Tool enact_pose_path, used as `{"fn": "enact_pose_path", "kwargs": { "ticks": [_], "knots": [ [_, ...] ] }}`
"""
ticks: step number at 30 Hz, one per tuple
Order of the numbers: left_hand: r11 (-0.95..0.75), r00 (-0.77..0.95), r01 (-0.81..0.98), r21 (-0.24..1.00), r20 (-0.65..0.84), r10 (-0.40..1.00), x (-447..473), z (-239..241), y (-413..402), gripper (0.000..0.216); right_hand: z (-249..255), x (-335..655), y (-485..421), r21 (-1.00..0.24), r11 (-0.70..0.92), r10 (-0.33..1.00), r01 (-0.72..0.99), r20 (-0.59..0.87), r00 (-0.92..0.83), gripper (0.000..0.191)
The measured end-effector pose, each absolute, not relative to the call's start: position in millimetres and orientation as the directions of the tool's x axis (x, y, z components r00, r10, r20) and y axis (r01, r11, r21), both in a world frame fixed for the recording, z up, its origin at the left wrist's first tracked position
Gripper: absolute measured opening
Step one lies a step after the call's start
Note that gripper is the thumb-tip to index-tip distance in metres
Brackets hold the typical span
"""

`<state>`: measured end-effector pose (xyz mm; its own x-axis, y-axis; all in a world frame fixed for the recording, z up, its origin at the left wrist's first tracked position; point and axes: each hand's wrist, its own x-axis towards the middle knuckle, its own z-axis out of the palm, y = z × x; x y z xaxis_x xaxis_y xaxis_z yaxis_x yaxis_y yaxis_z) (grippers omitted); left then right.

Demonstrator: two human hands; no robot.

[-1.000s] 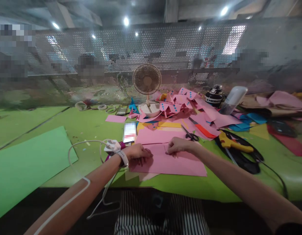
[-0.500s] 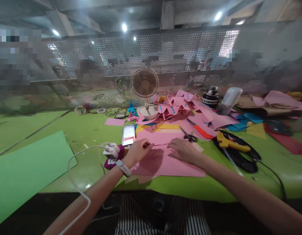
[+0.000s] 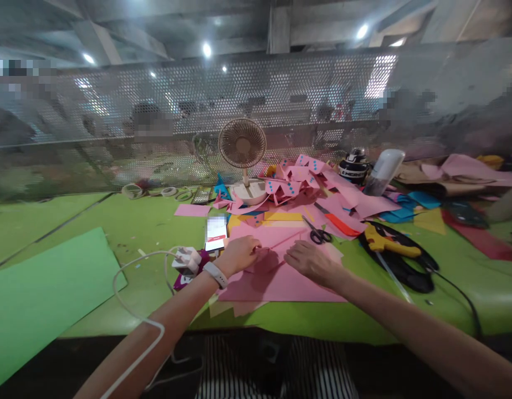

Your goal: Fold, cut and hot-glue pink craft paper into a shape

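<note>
Over a large pink sheet (image 3: 297, 289) in front of me, both hands work on a smaller folded piece of pink paper (image 3: 265, 262). My left hand (image 3: 240, 254), with a white watch band at the wrist, pinches its left side. On the other side my right hand (image 3: 312, 261) has its fingers curled together at the paper's right edge; their tips are partly hidden. Black-handled scissors (image 3: 320, 236) lie just beyond my right hand. A lit phone (image 3: 216, 233) rests beyond my left wrist.
White chargers (image 3: 187, 259) and a cable lie by my left forearm. At right is a yellow glue gun (image 3: 391, 242) on a black holder. Behind stand a fan (image 3: 242, 144), folded pink pieces (image 3: 300, 177) and a black jar (image 3: 354, 166). Green card (image 3: 52, 293) lies left.
The pink paper between my hands has turned to a slant, with its right side raised away from me. The fingers of my right hand have drawn closer together.
</note>
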<state>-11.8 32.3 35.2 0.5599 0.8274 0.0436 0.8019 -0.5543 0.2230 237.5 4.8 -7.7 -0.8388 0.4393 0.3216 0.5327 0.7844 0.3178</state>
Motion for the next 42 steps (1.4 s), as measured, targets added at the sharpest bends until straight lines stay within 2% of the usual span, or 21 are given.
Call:
{"fn": "enact_pose_path", "kwargs": {
  "ticks": [7,11,15,23,28,31,33,36,42],
  "knots": [
    [-0.530,0.542,0.807,0.260,0.029,0.840,-6.6,36.0,15.3,0.024,-14.7,242.8,7.2,0.220,0.792,0.437,0.570,0.447,-0.780,0.034],
    [-0.509,0.519,0.816,0.273,0.037,0.854,-2.0,37.2,6.1,0.022,-16.4,242.9,8.1,0.177,0.762,0.485,0.623,0.480,-0.731,0.040],
    [-0.491,0.502,0.827,0.272,0.034,0.864,-0.9,37.4,2.3,0.017,-12.6,243.9,8.4,0.180,0.722,0.521,0.668,0.494,-0.696,0.035],
    [-0.497,0.503,0.840,0.218,0.031,0.864,6.9,34.0,-14.9,0.013,-20.3,252.4,19.0,0.135,0.739,0.514,0.660,0.521,-0.682,0.026],
    [-0.519,0.521,0.830,0.204,0.044,0.852,13.7,36.1,-21.9,0.022,-21.9,259.5,22.7,0.122,0.747,0.505,0.653,0.534,-0.678,0.025],
    [-0.592,0.579,0.777,0.214,0.123,0.806,14.3,33.3,-13.7,0.025,-21.5,262.8,24.6,0.100,0.766,0.499,0.635,0.531,-0.685,0.024],
    [-0.687,0.665,0.696,0.209,0.174,0.726,13.7,27.3,-5.5,0.034,-21.6,263.4,25.4,0.080,0.771,0.501,0.632,0.535,-0.680,0.024],
    [-0.781,0.770,0.598,0.182,0.143,0.622,12.6,14.4,4.6,0.055,-22.6,262.3,25.3,0.035,0.773,0.525,0.633,0.525,-0.670,0.020],
    [-0.800,0.793,0.588,0.118,0.109,0.599,12.8,-3.4,5.6,0.055,-24.5,258.7,26.5,-0.081,0.786,0.564,0.613,0.501,-0.657,0.017]
  ]
}}
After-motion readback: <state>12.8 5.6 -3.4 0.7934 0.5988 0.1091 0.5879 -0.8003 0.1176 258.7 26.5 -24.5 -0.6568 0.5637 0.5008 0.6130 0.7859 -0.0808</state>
